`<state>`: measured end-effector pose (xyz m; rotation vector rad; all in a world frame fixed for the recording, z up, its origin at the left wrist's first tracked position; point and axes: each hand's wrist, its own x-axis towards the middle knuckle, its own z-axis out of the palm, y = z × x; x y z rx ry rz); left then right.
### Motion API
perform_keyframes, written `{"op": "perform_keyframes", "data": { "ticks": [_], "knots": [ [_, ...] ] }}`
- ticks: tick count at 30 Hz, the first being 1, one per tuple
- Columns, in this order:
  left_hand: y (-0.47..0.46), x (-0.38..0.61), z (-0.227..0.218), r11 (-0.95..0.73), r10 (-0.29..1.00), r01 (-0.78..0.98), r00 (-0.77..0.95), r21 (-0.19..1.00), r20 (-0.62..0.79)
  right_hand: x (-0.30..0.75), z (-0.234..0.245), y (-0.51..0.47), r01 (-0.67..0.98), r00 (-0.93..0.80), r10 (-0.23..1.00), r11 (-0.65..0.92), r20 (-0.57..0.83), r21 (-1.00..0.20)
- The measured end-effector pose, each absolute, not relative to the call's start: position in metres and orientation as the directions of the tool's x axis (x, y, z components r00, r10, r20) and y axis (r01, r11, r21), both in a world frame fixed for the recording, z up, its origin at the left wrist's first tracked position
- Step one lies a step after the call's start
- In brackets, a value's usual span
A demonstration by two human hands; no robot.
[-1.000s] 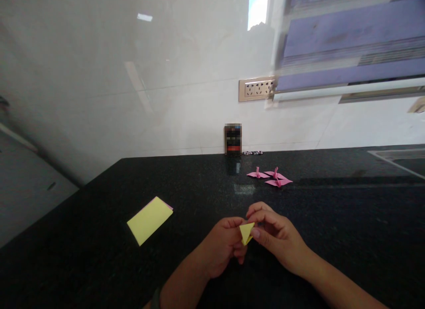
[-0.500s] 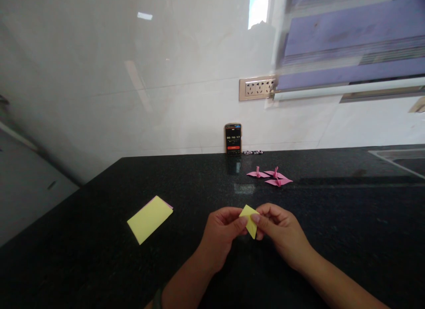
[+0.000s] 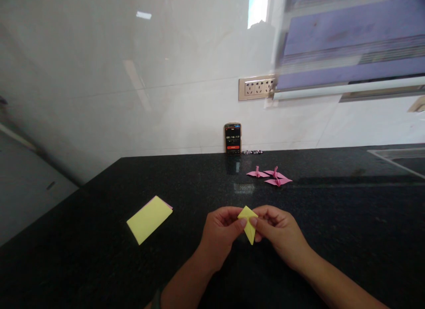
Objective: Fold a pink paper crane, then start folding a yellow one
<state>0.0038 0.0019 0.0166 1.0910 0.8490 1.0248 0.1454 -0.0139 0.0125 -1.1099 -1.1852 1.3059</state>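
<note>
Between both hands, just above the dark counter, is a small piece of folded yellow paper (image 3: 249, 227), shaped like a kite with its long point toward me. My left hand (image 3: 222, 233) pinches its left side, thumb on top. On the right side, my right hand (image 3: 279, 231) pinches it too, thumb on the front face and the other fingers curled behind. Three pink paper cranes (image 3: 278, 181) stand close together beyond my right hand. To the left lies a stack of yellow paper sheets (image 3: 149, 221), with a purplish edge showing underneath.
A phone (image 3: 233, 138) showing a timer leans on the wall behind the black countertop (image 3: 99, 202). Beside it lies a small black-and-white patterned strip (image 3: 252, 152). A socket panel (image 3: 256, 87) is on the wall, and a framed recess (image 3: 403, 160) sits at the counter's right.
The lower point of the folded yellow paper now reaches slightly farther toward me. My right hand has shifted a little to the left, and both hands keep their pinch.
</note>
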Motion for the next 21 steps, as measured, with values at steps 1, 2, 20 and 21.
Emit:
{"op": "perform_keyframes", "data": {
  "ticks": [1, 2, 20, 21],
  "knots": [
    [0.0018, 0.0041, 0.0167, 0.132, 0.950, -0.232, 0.307, 0.964, -0.056, 0.1453, 0.0122, -0.0137, -0.097, -0.073, 0.997, -0.005, 0.002, -0.995],
    [0.0017, 0.0044, 0.0167, 0.132, 0.952, -0.233, 0.301, 0.964, -0.058, 0.1452, 0.0119, -0.0136, -0.101, -0.076, 0.997, -0.002, 0.005, -0.995],
    [0.0028, 0.0033, 0.0149, 0.169, 0.948, -0.252, 0.307, 0.953, -0.087, 0.1506, 0.0057, -0.0136, -0.091, -0.122, 0.983, 0.123, 0.134, -0.988],
    [0.0030, 0.0027, 0.0159, 0.194, 0.938, -0.263, 0.331, 0.945, -0.100, 0.1519, 0.0067, -0.0130, -0.053, -0.120, 0.977, 0.171, 0.176, -0.984]
  ]
}}
